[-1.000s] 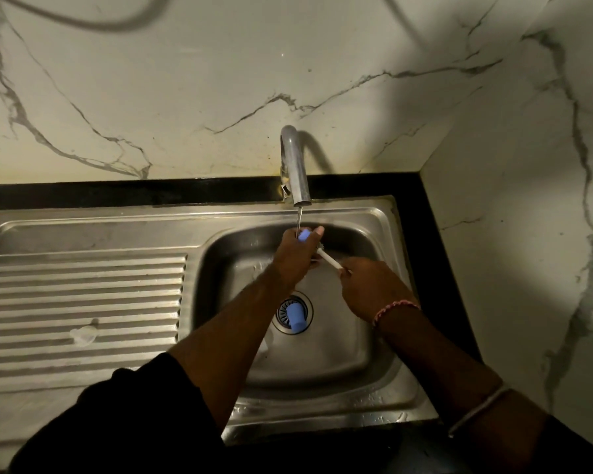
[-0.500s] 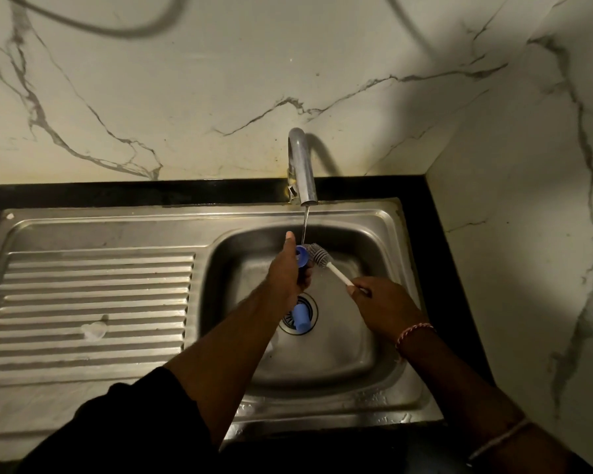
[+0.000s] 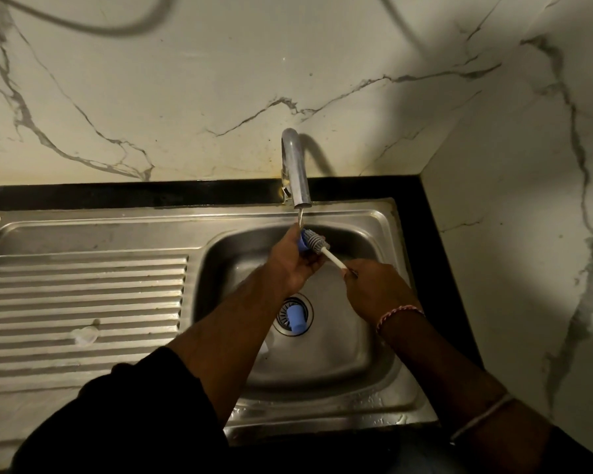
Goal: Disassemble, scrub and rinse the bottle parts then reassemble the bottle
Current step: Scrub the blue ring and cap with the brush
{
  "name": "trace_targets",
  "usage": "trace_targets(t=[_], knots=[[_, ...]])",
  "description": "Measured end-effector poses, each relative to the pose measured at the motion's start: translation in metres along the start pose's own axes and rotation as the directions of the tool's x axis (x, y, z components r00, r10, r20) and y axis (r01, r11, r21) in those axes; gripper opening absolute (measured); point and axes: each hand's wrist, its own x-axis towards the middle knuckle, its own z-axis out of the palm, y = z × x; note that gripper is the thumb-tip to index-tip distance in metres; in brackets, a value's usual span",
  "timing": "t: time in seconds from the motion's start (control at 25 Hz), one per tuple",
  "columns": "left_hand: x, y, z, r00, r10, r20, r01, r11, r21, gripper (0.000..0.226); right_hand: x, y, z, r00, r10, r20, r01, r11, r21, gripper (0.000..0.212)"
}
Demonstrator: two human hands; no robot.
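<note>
**Steel sink, blue parts, a thin stream**

Steel ribs of the drainboard [image 3: 83, 302] carried a small clear piece [image 3: 84, 335] on the far left — possibly a bottle part, though it was too dim to tell. Rightward, the left hand [image 3: 293, 263] was curled round a small blue part [image 3: 302, 241], holding it just under the tap [image 3: 297, 172], where a thin stream fell onto it. Touching that part was the grey brush [image 3: 317, 241], its white handle pinched in the right hand [image 3: 374, 290], whose fingers were closed round the stick. Below the hands, a second blue part [image 3: 295, 319] lay on the drain [image 3: 281, 313] in the basin [image 3: 374, 354].

The risks looked ordinary. A wet, small part held by fingertips could slip under the brush's push and drop into the basin. The piece on the drain could roll about, and the clear one on the ribs could be overlooked at reassembly.

The held part was mostly hidden by fingers; only a blue edge showed. The one on the drain was a short, rounded cylinder lying on its side.
</note>
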Motion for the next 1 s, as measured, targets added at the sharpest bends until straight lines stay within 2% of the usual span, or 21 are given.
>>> trace_targets(t=[0.2,0.28,0.36,0.44,0.56,0.64,0.72,0.8,0.92,1.0], knots=[[0.007,0.012,-0.012,0.995,-0.038,-0.087,0.048,0.993,0.107,0.046,0.005,-0.014,0.003,0.982,-0.175,0.070,0.180,0.981,-0.070,0.025],[0.006,0.016,-0.017,0.993,-0.038,-0.116,0.058,0.983,0.175,0.049,0.008,-0.010,0.000,0.979,-0.180,0.095,0.191,0.975,-0.118,0.025],[0.005,0.011,-0.018,0.991,-0.051,-0.124,0.082,0.963,0.258,0.050,0.011,-0.007,-0.006,0.989,-0.136,0.052,0.144,0.967,-0.210,0.023],[0.004,0.008,-0.015,0.987,-0.054,-0.152,0.100,0.945,0.312,0.054,0.008,-0.012,-0.008,0.988,-0.153,0.009,0.149,0.945,-0.291,0.023],[0.005,0.011,-0.023,0.971,-0.008,-0.239,0.133,0.848,0.513,0.057,-0.008,-0.019,0.000,0.961,-0.256,0.102,0.275,0.912,-0.304,0.024],[0.003,0.012,-0.033,0.968,0.006,-0.253,0.151,0.787,0.598,0.054,-0.009,-0.013,-0.002,0.957,-0.226,0.182,0.273,0.915,-0.297,0.023],[-0.002,0.005,-0.040,0.975,-0.051,-0.218,0.175,0.781,0.600,0.047,-0.004,-0.008,-0.008,0.975,-0.169,0.142,0.209,0.914,-0.347,0.023],[-0.006,-0.003,-0.041,0.976,-0.111,-0.186,0.200,0.794,0.574,0.041,-0.009,-0.013,-0.009,0.978,-0.199,0.070,0.210,0.890,-0.406,0.024],[-0.006,-0.002,-0.048,0.962,-0.091,-0.258,0.233,0.765,0.600,0.042,-0.025,-0.021,0.001,0.937,-0.308,0.167,0.349,0.863,-0.365,0.021],[-0.005,0.002,-0.054,0.956,-0.070,-0.286,0.242,0.740,0.628,0.042,-0.022,-0.013,-0.002,0.940,-0.258,0.224,0.321,0.893,-0.316,0.021]])
